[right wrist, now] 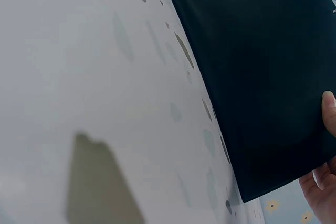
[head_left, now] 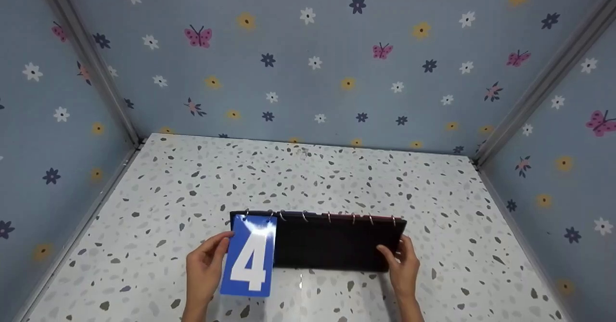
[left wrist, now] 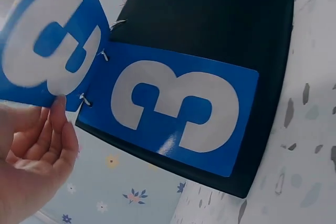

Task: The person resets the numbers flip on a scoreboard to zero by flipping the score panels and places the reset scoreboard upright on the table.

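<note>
A black flip scoreboard (head_left: 332, 242) stands tilted on the speckled table, metal rings (head_left: 329, 216) running along its top edge. At its left end hangs a blue number card with a white 4 (head_left: 249, 257). My left hand (head_left: 204, 269) is at that card's left edge. In the left wrist view, the left fingers pinch the edge of a raised blue card (left wrist: 92, 24) bearing a white 3, while another blue 3 card (left wrist: 173, 114) lies against the board. My right hand (head_left: 405, 269) grips the board's right end, thumb on the black face (right wrist: 252, 77) and fingers behind.
The white speckled tabletop (head_left: 308, 177) spreads around the board. Blue panels patterned with flowers and butterflies rise at the back (head_left: 308, 62), left (head_left: 38, 144) and right (head_left: 568, 182), with grey metal posts (head_left: 524, 76) at the corners.
</note>
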Tool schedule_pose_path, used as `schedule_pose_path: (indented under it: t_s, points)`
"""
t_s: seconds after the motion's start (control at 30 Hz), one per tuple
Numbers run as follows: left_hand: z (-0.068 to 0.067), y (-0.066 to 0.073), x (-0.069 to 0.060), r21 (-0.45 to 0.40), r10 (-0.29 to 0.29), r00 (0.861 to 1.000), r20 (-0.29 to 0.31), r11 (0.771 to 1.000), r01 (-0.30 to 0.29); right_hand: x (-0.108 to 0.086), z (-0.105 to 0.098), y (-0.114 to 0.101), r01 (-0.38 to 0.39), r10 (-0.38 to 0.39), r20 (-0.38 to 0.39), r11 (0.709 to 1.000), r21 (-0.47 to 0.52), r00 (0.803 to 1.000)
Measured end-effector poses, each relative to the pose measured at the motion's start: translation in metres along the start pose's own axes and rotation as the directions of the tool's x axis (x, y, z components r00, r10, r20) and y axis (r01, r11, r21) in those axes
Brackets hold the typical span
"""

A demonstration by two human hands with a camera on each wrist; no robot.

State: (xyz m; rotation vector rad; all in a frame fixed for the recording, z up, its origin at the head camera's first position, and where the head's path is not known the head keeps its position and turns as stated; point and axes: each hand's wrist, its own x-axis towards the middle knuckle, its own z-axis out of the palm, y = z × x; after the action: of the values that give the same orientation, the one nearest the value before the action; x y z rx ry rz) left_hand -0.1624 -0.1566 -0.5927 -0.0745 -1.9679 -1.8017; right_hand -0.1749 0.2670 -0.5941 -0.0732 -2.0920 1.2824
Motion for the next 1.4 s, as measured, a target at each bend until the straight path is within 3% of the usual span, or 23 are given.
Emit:
schedule_pose_path:
  t_s: [0.03,0.17,0.27,0.4,0.47,0.63,0.77,0.87,1.07,1.23,1.4]
  points:
    - [-0.001,-0.006,0.002,0.027,0.014,1.000,0.007,1.000,-0.014,0.000,0.000,0.001,-0.005,0.005,-0.001,1.000,0.003,1.000]
    - [0.002,0.071,0.003,-0.077,0.018,0.999,0.049,0.997,-0.014,0.000,0.000,0.003,0.006,-0.006,0.002,1.000,0.013,1.000]
    - [0.008,0.128,0.005,-0.110,-0.010,0.999,0.038,0.994,0.014,0.000,0.000,0.005,0.014,-0.014,0.000,1.000,-0.005,1.000]
    - [0.011,0.132,0.012,-0.108,-0.023,1.000,-0.013,0.994,0.021,0.000,0.000,0.006,0.017,-0.017,0.000,0.999,-0.040,1.000]
    - [0.014,0.134,0.018,-0.111,0.008,0.999,-0.038,0.994,-0.013,0.000,0.000,0.005,0.023,-0.023,-0.002,0.999,-0.048,1.000]
    - [0.019,0.139,0.033,-0.081,0.159,0.984,-0.077,0.983,-0.165,0.000,0.000,0.000,0.025,-0.025,-0.004,0.999,-0.037,1.000]
    - [0.026,0.151,0.043,-0.021,0.236,0.966,-0.103,0.971,-0.239,0.000,0.000,-0.003,0.023,-0.023,-0.002,0.999,-0.023,1.000]
    - [0.031,0.157,0.049,0.013,0.229,0.966,-0.122,0.973,-0.230,0.000,0.000,-0.002,0.008,-0.009,-0.002,1.000,-0.022,1.000]
    - [0.035,0.139,0.064,0.102,0.188,0.969,-0.158,0.980,-0.173,0.000,0.001,0.006,0.015,-0.015,0.003,1.000,-0.026,1.000]
    - [0.037,0.130,0.072,0.120,0.199,0.967,-0.158,0.976,-0.181,0.000,0.001,0.010,0.037,-0.037,0.005,0.999,-0.023,0.999]
    - [0.039,0.125,0.078,0.142,0.192,0.968,-0.159,0.975,-0.170,-0.001,0.001,0.006,-0.004,0.004,0.007,1.000,-0.021,1.000]
